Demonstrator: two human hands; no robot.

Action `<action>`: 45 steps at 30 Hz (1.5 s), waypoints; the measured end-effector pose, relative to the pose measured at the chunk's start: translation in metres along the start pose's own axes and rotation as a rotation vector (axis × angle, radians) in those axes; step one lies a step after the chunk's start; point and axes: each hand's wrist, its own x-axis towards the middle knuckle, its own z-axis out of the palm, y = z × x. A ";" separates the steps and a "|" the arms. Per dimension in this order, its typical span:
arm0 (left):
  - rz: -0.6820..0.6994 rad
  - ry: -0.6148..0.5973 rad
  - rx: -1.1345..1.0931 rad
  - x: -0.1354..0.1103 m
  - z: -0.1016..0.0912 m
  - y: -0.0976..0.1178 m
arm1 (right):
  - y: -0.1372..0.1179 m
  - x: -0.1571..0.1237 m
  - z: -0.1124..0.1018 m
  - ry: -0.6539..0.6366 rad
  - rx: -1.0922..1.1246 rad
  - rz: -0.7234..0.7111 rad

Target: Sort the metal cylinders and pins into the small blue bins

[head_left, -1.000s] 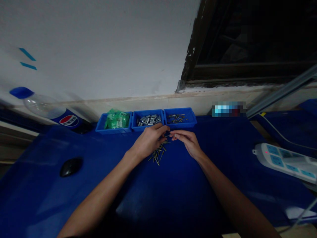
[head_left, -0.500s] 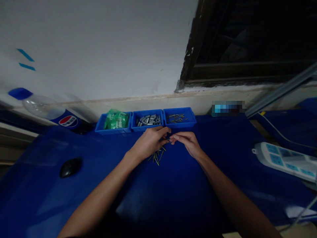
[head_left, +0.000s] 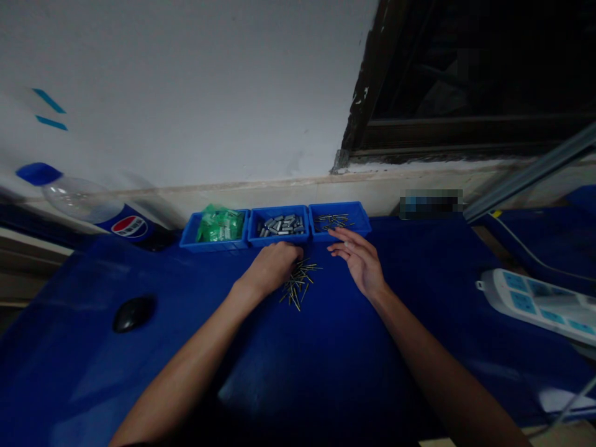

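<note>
My left hand (head_left: 272, 268) rests on the blue table with its fingers curled, next to a loose pile of thin metal pins (head_left: 298, 280); what it holds, if anything, is hidden. My right hand (head_left: 358, 257) hovers with fingers stretched out just in front of the right blue bin (head_left: 361, 231), which holds more pins. The middle blue bin (head_left: 278, 236) holds small grey metal sleeves. The left blue bin (head_left: 190, 239) holds green plastic bags.
A Pepsi bottle (head_left: 93, 211) lies at the back left. A black mouse (head_left: 133, 312) sits on the left of the blue table (head_left: 326, 347). A white power strip (head_left: 540, 304) lies at the right, with a metal rail (head_left: 531, 174) above it.
My hands were pinched together above the pin pile. They have parted: the left dropped to the table beside the pile, the right opened and moved toward the right bin.
</note>
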 end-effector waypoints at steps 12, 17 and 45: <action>-0.007 0.021 0.037 0.000 -0.004 0.013 | -0.003 0.000 0.004 0.001 -0.016 0.008; -0.029 0.010 0.075 0.002 -0.001 0.019 | -0.003 0.000 0.003 -0.014 -0.038 0.005; 0.160 0.227 -0.345 0.000 -0.004 0.017 | 0.007 -0.009 -0.014 -0.219 -0.314 0.003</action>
